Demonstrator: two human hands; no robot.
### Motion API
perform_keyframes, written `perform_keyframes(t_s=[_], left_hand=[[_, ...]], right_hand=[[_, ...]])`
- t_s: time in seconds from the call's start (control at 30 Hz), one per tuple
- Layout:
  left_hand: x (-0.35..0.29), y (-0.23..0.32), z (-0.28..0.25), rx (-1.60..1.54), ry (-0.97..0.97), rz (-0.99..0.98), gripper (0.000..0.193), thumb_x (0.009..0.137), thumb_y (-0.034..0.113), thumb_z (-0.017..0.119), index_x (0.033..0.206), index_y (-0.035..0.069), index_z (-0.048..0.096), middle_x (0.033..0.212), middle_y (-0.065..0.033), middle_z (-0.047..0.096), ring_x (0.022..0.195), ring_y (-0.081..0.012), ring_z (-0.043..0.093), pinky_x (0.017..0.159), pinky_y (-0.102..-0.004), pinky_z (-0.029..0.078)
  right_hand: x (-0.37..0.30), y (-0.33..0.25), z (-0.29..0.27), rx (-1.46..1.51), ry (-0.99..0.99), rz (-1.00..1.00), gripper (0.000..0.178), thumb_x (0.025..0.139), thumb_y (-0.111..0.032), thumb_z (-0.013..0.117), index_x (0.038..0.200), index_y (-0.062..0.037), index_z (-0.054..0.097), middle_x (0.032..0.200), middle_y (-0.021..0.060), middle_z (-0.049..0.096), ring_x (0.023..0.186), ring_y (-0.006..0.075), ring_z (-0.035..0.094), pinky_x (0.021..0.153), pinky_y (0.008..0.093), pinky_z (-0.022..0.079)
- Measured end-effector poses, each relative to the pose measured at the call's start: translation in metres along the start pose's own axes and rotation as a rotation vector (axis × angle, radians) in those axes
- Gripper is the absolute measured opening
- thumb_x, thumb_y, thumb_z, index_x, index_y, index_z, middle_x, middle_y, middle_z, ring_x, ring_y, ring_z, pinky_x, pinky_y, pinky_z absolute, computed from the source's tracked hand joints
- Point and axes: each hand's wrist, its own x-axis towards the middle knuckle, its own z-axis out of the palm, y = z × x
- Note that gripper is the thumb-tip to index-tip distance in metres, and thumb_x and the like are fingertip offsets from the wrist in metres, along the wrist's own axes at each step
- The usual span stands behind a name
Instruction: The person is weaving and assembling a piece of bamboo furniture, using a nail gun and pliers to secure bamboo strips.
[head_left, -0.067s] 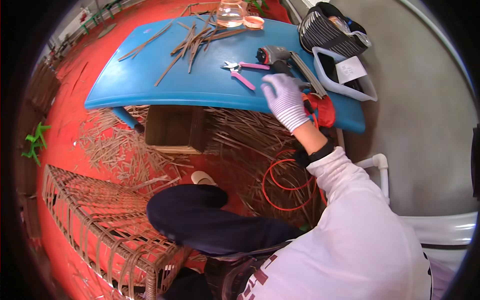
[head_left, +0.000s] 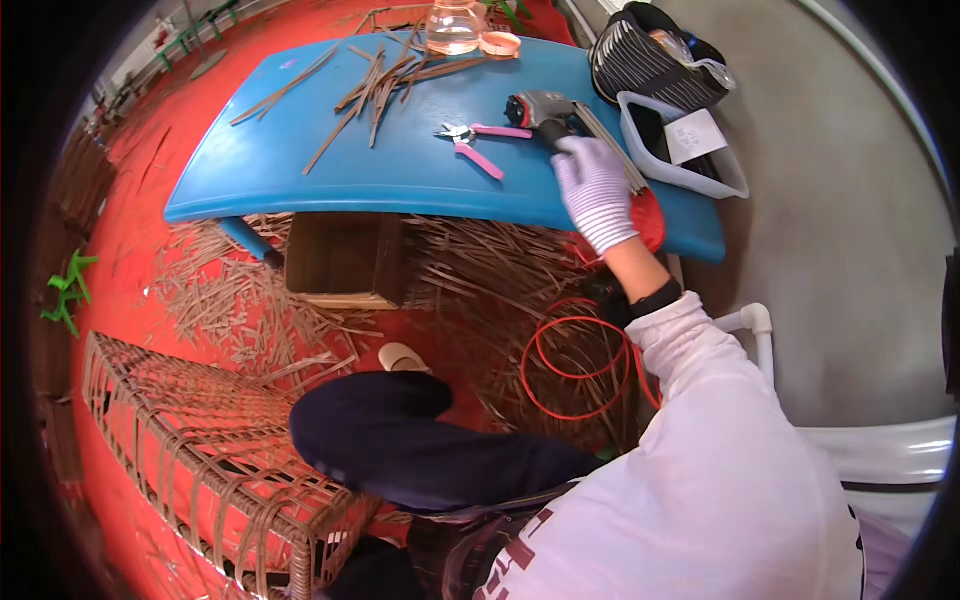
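Observation:
My right hand (head_left: 596, 190), in a white-and-lilac striped glove, is on the black handle of a grey-and-black air nail gun (head_left: 545, 108) lying on the blue table. Its fingers close around the handle, partly hiding it. Pink-handled cutting pliers (head_left: 472, 140) lie spread apart to the left of the gun. A red piece (head_left: 648, 220) shows beside my wrist. My left hand is out of the picture. At lower left stands a woven brown rattan frame (head_left: 205, 450), next to my bent leg.
On the blue table (head_left: 270, 170) lie brown strips (head_left: 380, 85) near a clear jar (head_left: 453, 28). A white tray (head_left: 735, 180) and a striped bag (head_left: 655, 60) stand at right. Below are a cardboard box (head_left: 345, 298), scattered scraps (head_left: 240, 320) and a coiled orange hose (head_left: 530, 375).
My right hand has moved right, from beside the nail gun onto its handle, and its fingers have closed there. The pliers stay on the table.

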Motion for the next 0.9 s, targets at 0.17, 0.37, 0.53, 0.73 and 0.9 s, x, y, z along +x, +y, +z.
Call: perform_keyframes(t_s=[0.17,0.37,0.53,0.73,0.9], left_hand=[[0.003,0.005,-0.008,-0.023,0.008,0.032,0.046,0.099,0.030,0.058,0.113,-0.014,0.061,0.100,-0.0264,0.068,0.084,-0.0312,0.064,0.078,-0.0416,0.052],[0.003,0.026,-0.018,-0.043,-0.081,0.039,0.055,0.101,0.030,0.052,0.131,-0.015,0.046,0.127,-0.0324,0.056,0.115,-0.0377,0.057,0.099,-0.0426,0.044],[0.008,-0.074,-0.011,-0.114,0.002,0.012,0.043,0.098,0.029,0.061,0.121,-0.006,0.057,0.105,-0.0154,0.066,0.091,-0.0206,0.063,0.079,-0.0324,0.052],[0.016,-0.070,0.000,-0.293,-0.044,-0.030,0.029,0.096,0.018,0.063,0.113,-0.005,0.060,0.098,-0.0100,0.066,0.087,-0.0154,0.062,0.075,-0.0299,0.052],[0.025,-0.009,-0.008,-0.171,-0.041,0.002,0.034,0.086,0.006,0.070,0.116,-0.003,0.058,0.099,-0.0107,0.061,0.091,-0.0224,0.059,0.082,-0.0355,0.048]], right_hand=[[-0.011,0.110,-0.032,-0.349,-0.209,0.250,0.025,0.087,-0.027,0.062,0.106,-0.0111,0.063,0.106,0.0138,0.064,0.100,0.0346,0.060,0.089,0.0454,0.047],[-0.016,0.100,-0.066,-0.388,-0.543,0.743,0.046,0.090,-0.041,0.060,0.117,-0.0041,0.059,0.119,0.0182,0.063,0.111,0.0369,0.060,0.094,0.0469,0.048],[-0.020,0.124,-0.082,-0.333,-0.708,0.622,0.042,0.086,-0.042,0.060,0.108,-0.0076,0.068,0.114,0.0209,0.065,0.108,0.0374,0.062,0.095,0.0440,0.048],[0.011,0.162,-0.129,0.231,-0.175,0.805,0.031,0.082,-0.028,0.066,0.097,-0.0011,0.072,0.084,0.0157,0.070,0.079,0.0310,0.066,0.077,0.0408,0.052],[0.003,0.146,-0.113,0.471,0.143,0.418,0.024,0.088,-0.023,0.065,0.092,0.0001,0.073,0.078,0.0053,0.067,0.068,0.0117,0.059,0.065,0.0277,0.048]])
